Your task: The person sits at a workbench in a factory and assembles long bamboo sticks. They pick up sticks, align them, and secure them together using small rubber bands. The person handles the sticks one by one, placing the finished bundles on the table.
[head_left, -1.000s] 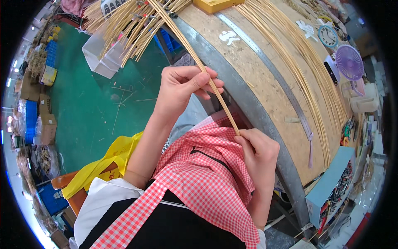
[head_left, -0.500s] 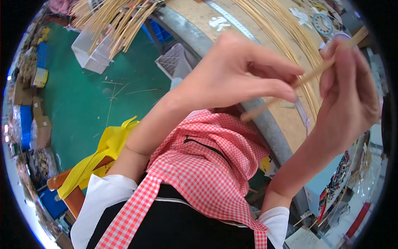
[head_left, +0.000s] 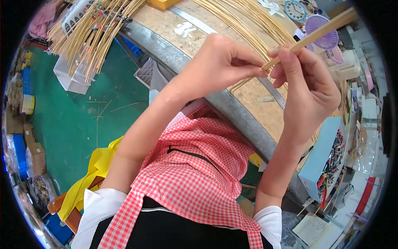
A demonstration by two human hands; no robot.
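Note:
A long, pale tan bamboo stick point(head_left: 325, 29) slants up to the far right, thicker in view toward that end. My right hand point(head_left: 309, 89) grips it between thumb and fingers near its lower end. The thumb and fingertips of my left hand point(head_left: 224, 62) pinch together at that lower end, almost touching the right fingertips. Both hands are raised over the workbench point(head_left: 253, 110). Beneath and beyond them, long thin sticks point(head_left: 232, 20) lie along the bench top.
A metal ruler point(head_left: 192, 18) and white scraps point(head_left: 184, 29) lie on the bench. Clipped sticks point(head_left: 99, 37) jut out at the far left above a whitish bin point(head_left: 70, 79). A purple basket point(head_left: 321, 32) and clock point(head_left: 295, 10) are far right; a light-blue box of clips point(head_left: 319, 149) stands nearer.
My right hand has come left, closer to my left hand. The stick's lower end, which stuck out past my left fingers, is now at their tips. The view has shifted right.

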